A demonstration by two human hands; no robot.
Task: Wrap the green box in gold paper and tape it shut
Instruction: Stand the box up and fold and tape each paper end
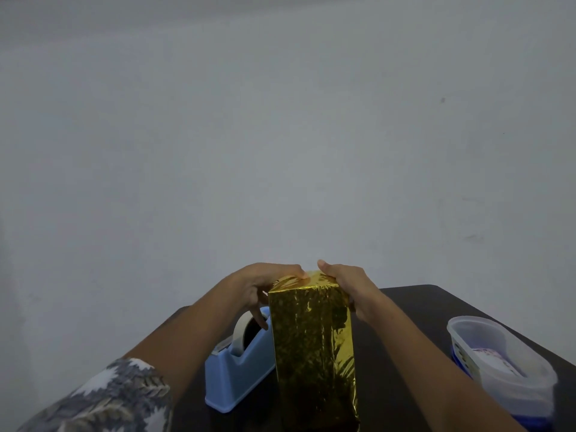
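Standing on end near the middle of the table, the box is already covered in gold paper, probably so its top end faces up for folding. The left hand arches over from the left. One fingertip presses the top fold flat, and its other fingers hang loosely and hold nothing. The right hand clasps the upper right side to steady it, thumb raised, fingers mostly hidden behind. The dispenser sits just left, handy for tape.
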